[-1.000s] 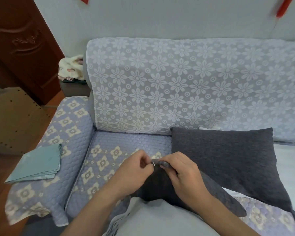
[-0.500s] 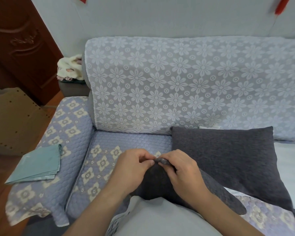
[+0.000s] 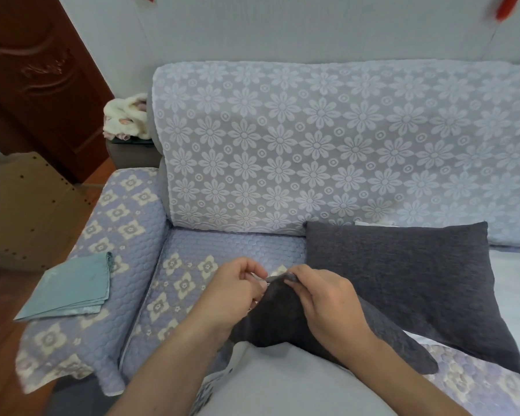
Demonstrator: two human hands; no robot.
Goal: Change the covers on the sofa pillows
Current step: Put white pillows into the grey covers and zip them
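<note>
A dark grey pillow [image 3: 276, 319] lies on my lap with one corner raised. My right hand [image 3: 324, 301] pinches the cover's fabric at that corner. My left hand [image 3: 231, 292] pinches a small metal zipper pull right beside it. A second dark grey pillow [image 3: 403, 274] rests on the sofa seat behind my right hand. Folded teal covers [image 3: 69, 289] lie stacked on the left armrest.
The sofa [image 3: 312, 145] has a lace flower throw on its back and a quilted lilac seat cover. A cream plush bundle [image 3: 126, 118] sits on a side table behind the armrest. A brown door and a cardboard box [image 3: 21, 208] stand at left.
Both hands have stayed at the pillow's corner; my left hand's fingers have shifted slightly at the zipper pull. The pillows have not moved.
</note>
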